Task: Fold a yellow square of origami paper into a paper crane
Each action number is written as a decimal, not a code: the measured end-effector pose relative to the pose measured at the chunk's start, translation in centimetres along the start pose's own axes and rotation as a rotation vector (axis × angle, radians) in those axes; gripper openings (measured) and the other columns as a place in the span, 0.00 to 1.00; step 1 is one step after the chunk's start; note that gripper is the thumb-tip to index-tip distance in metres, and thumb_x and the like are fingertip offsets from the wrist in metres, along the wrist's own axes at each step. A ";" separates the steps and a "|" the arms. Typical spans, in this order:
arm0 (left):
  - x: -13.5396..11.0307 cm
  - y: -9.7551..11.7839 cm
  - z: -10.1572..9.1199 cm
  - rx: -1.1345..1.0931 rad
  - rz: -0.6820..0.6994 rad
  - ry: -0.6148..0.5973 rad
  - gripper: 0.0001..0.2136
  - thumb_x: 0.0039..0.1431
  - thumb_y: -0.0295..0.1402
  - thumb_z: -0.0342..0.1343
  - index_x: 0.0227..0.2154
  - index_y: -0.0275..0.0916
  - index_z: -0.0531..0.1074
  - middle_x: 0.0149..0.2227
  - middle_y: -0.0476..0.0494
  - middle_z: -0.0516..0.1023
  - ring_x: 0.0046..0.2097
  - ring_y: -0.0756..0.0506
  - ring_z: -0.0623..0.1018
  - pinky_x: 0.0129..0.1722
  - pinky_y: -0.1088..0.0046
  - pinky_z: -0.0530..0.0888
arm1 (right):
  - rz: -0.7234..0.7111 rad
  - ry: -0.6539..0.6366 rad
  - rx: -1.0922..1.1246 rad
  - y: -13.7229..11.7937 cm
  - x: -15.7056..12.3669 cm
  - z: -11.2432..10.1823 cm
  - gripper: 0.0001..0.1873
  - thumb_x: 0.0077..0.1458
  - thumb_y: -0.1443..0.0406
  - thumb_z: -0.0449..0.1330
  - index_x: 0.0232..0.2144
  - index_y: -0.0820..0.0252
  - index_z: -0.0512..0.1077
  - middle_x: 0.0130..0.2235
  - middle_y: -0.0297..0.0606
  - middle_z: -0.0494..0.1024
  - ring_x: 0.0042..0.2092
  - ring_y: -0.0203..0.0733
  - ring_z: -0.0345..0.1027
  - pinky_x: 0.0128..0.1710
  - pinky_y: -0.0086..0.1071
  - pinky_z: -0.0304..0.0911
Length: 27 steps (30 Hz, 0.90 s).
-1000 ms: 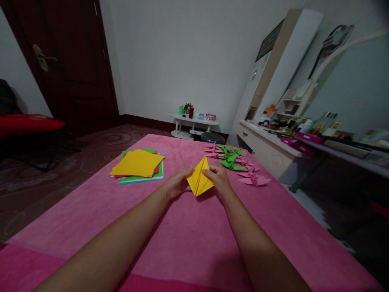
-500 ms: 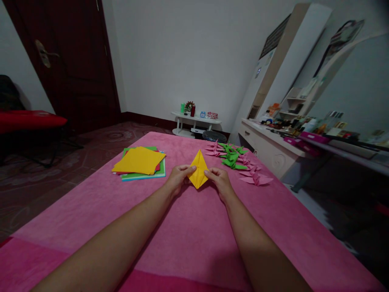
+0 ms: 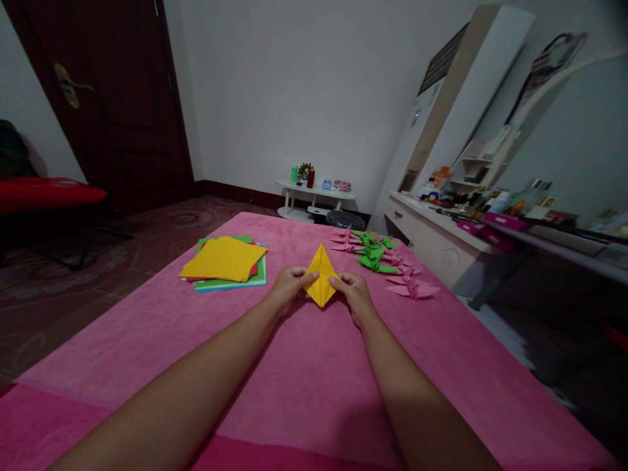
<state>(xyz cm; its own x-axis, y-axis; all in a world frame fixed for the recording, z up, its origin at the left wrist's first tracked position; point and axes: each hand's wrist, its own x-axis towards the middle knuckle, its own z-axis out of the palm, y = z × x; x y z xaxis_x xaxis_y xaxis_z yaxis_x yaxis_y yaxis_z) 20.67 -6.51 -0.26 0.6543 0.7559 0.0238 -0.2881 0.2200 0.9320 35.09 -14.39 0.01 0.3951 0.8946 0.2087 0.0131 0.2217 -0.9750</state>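
Between my two hands is a yellow folded paper (image 3: 322,278), shaped like a tall diamond with a crease down its middle. My left hand (image 3: 289,288) pinches its left corner, thumb on top and fingers underneath. On the opposite corner my right hand (image 3: 356,292) grips in the same way. The fingers below the paper are mostly hidden. To the left lies a stack of square paper sheets (image 3: 223,258), yellow uppermost, with red, green, white and blue edges showing. Right of my hands sit several folded paper cranes, some green (image 3: 375,258) and some pink (image 3: 411,286).
A pink cloth (image 3: 275,392) covers the table. Beyond it stands a low white shelf (image 3: 318,190) with small items. At right is a dressing table (image 3: 436,226) crowded with bottles. A red chair (image 3: 49,194) is on the left, near a dark door (image 3: 118,98).
Both hands keep their hold on the yellow paper. Its corners have shifted slightly and it looks a little wider; otherwise the scene is nearly the same.
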 end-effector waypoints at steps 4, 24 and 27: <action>-0.3 0.1 0.1 0.072 -0.033 -0.145 0.18 0.40 0.35 0.67 0.35 0.29 0.75 0.32 0.37 0.79 0.27 0.48 0.76 0.25 0.76 0.70 | -0.016 0.032 0.020 -0.2 -0.1 0.2 0.13 0.40 0.58 0.65 0.20 0.63 0.71 0.20 0.30 0.70 0.23 0.33 0.60 0.25 0.28 0.53; 0.3 -0.6 0.8 -0.245 0.040 0.130 0.15 0.43 0.30 0.65 0.36 0.34 0.73 0.36 0.42 0.78 0.31 0.50 0.77 0.28 0.78 0.75 | -0.059 0.085 0.071 0.4 0.0 2.5 0.16 0.40 0.58 0.66 0.31 0.63 0.74 0.27 0.36 0.76 0.27 0.38 0.68 0.29 0.31 0.63; -0.1 0.4 -0.1 -0.189 -0.070 -0.003 0.17 0.43 0.30 0.65 0.39 0.34 0.73 0.39 0.39 0.78 0.34 0.48 0.77 0.29 0.78 0.74 | -0.054 0.129 0.120 0.0 0.2 1.7 0.14 0.40 0.60 0.65 0.29 0.63 0.74 0.27 0.36 0.77 0.28 0.39 0.68 0.30 0.31 0.63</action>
<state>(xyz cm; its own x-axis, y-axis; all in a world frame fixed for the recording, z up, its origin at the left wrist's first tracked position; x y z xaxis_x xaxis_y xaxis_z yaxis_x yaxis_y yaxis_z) 20.37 -6.44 0.11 0.6790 0.7332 -0.0374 -0.3678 0.3838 0.8470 33.62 -13.57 0.23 0.5112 0.8249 0.2412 -0.0692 0.3192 -0.9452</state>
